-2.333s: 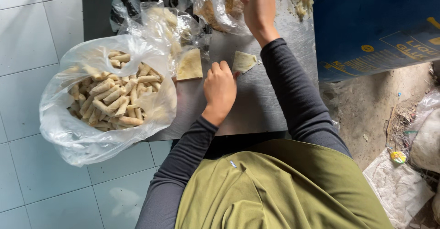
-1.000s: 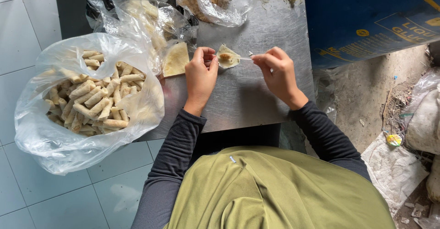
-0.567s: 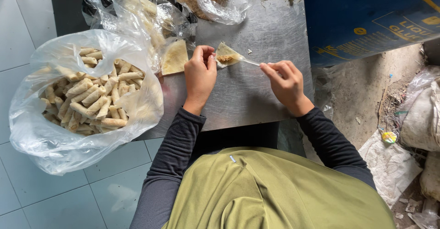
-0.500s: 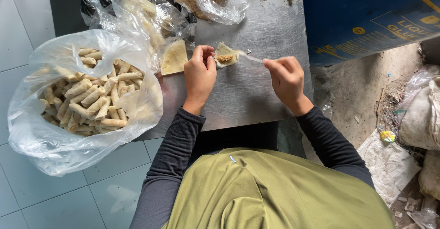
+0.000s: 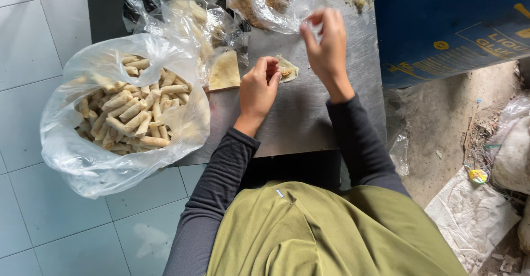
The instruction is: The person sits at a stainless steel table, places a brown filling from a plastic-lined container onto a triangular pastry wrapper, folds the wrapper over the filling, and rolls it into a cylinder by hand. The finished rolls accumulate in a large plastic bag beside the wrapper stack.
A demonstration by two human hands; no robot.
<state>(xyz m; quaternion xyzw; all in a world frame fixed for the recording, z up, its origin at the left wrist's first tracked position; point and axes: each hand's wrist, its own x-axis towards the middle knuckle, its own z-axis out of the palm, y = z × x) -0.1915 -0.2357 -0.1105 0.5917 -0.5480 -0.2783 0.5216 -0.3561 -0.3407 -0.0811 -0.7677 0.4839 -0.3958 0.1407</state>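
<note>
Bag of rolls [image 5: 126,116] beside left hand [image 5: 258,88]

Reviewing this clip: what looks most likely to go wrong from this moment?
1. The left hand pins only one edge of the filled wrapper, so it may unfold and spill filling.
2. The big bag of rolls bulges past the metal table edge and might slide off.
3. The right hand is lifted by the filling bag, and could drop bits.
</note>
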